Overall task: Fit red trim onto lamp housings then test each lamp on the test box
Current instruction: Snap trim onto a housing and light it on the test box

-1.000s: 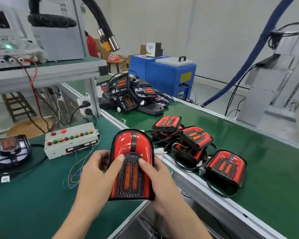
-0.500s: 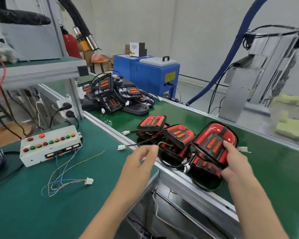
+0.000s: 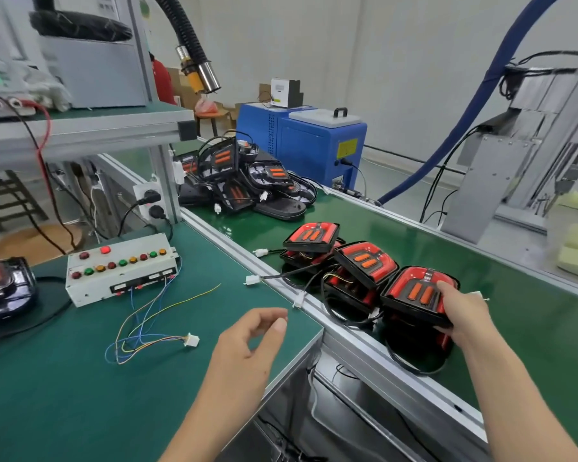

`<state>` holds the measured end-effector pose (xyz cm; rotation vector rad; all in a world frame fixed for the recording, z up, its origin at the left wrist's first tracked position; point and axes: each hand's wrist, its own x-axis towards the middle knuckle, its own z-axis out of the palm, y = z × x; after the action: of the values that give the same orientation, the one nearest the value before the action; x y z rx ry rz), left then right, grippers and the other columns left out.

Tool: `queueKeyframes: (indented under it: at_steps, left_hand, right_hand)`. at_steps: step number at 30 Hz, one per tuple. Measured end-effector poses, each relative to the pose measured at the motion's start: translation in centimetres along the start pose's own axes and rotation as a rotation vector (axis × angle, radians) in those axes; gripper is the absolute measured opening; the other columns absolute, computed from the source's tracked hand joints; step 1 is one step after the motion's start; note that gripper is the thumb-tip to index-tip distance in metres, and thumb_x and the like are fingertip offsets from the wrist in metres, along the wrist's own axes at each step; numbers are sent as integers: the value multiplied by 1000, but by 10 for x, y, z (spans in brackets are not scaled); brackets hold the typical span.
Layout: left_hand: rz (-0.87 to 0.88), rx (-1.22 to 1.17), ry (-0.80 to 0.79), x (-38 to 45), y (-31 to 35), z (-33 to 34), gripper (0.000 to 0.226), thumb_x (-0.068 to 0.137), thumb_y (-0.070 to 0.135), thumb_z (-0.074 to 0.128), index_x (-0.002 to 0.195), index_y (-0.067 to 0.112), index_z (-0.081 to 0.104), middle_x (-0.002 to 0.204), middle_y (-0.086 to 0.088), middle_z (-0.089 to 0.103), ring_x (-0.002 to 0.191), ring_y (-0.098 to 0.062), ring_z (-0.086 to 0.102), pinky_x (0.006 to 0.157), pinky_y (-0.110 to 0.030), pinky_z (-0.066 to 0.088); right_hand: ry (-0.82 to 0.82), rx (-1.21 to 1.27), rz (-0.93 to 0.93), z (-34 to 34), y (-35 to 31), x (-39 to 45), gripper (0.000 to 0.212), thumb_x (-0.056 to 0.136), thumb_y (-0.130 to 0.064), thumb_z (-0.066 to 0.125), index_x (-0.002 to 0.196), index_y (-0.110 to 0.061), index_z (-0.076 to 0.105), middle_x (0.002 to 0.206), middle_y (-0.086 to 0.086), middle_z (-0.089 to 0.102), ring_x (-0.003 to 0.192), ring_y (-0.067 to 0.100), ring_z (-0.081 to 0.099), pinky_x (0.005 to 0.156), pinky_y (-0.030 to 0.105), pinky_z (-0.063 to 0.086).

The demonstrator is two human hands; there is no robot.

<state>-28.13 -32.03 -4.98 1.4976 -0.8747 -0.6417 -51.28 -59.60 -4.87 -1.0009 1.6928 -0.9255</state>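
Note:
My right hand (image 3: 461,311) grips a red-trimmed lamp (image 3: 414,291) by its near right corner, set on top of another lamp on the green conveyor belt (image 3: 531,315). Two more finished red lamps (image 3: 364,261) lie stacked just left of it, their cables trailing. My left hand (image 3: 247,345) hovers over the bench edge, fingers loosely curled, holding nothing. The white test box (image 3: 121,270) with coloured buttons sits on the bench to the left, its loose wires ending in a white connector (image 3: 191,340). Untrimmed black housings (image 3: 244,181) are piled at the far end of the belt.
A dark lamp (image 3: 0,285) rests on a black disc at the bench's left edge. A power supply with red lead (image 3: 44,135) stands on the shelf above. A blue machine (image 3: 301,141) and blue hose (image 3: 464,121) lie beyond the belt. Aluminium rail (image 3: 281,278) divides bench and belt.
The lamp I held in both hands over the bench went right onto the belt in my right hand and now rests on the pile. My left hand let go and stayed over the bench.

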Motion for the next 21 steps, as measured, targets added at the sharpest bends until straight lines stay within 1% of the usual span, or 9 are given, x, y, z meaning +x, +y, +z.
queueKeyframes:
  at_steps: [1, 4, 8, 11, 13, 17, 19, 20, 21]
  left_hand:
    - [1, -5, 6, -1, 0, -1, 39, 75, 66, 55, 106, 48, 72, 110, 18, 74, 115, -3, 65, 102, -45, 53]
    - [6, -18, 34, -4, -3, -6, 38, 76, 66, 56, 105, 47, 72, 109, 17, 75, 112, -5, 66, 101, -47, 54]
    - [-16, -39, 69, -8, -10, -11, 39, 75, 65, 59, 105, 45, 74, 107, 14, 76, 112, -6, 67, 103, -46, 52]
    - [-41, -47, 107, -10, -15, -17, 39, 73, 65, 59, 102, 45, 74, 105, 13, 76, 110, -5, 68, 104, -47, 51]
    - [-53, -44, 129, -12, -19, -21, 36, 73, 63, 60, 101, 45, 75, 104, 13, 77, 109, -5, 68, 104, -47, 51]
    - [-82, -27, 154, -13, -23, -26, 22, 82, 47, 61, 98, 44, 75, 102, 13, 77, 107, -4, 69, 103, -47, 52]
    - [-95, -27, 162, -14, -23, -27, 21, 83, 45, 61, 97, 44, 75, 101, 12, 77, 107, -6, 69, 104, -48, 51]
    - [-100, -30, 166, -15, -23, -28, 20, 83, 43, 61, 97, 44, 75, 101, 12, 78, 107, -6, 69, 104, -48, 51]
    - [-105, -31, 169, -15, -23, -29, 17, 85, 41, 63, 96, 44, 75, 101, 12, 78, 107, -7, 70, 104, -49, 51]
  right_hand:
    - [13, -40, -13, -1, 1, 1, 45, 91, -38, 71, 112, -2, 54, 121, 19, 64, 106, 36, 66, 93, 56, 56]
    - [48, -155, -62, -5, 3, 2, 53, 86, -43, 73, 111, 2, 60, 107, 19, 68, 96, 38, 68, 89, 54, 58]
    - [83, -361, -168, -6, 6, -1, 51, 88, -48, 68, 78, 1, 63, 84, 16, 65, 76, 35, 62, 71, 43, 52]
    - [98, -376, -167, -9, 11, 1, 50, 89, -47, 68, 73, 0, 63, 74, 15, 64, 65, 32, 58, 58, 35, 44]
    - [83, -361, -165, -12, 13, 2, 50, 89, -50, 68, 81, 0, 68, 79, 15, 67, 69, 32, 61, 59, 35, 47]
    - [81, -340, -164, -15, 15, -6, 49, 90, -55, 66, 88, -6, 68, 86, 13, 68, 77, 33, 63, 70, 41, 55]
    - [93, -359, -170, -17, 14, -13, 58, 92, -59, 61, 97, -2, 69, 92, 17, 67, 82, 36, 62, 67, 40, 53]
    - [125, -401, -187, -17, 14, -16, 62, 92, -61, 59, 104, -1, 69, 103, 22, 65, 93, 39, 60, 71, 42, 53]
    - [183, -445, -223, -16, 14, -21, 62, 92, -61, 58, 111, -2, 67, 116, 26, 61, 107, 42, 55, 82, 47, 52]
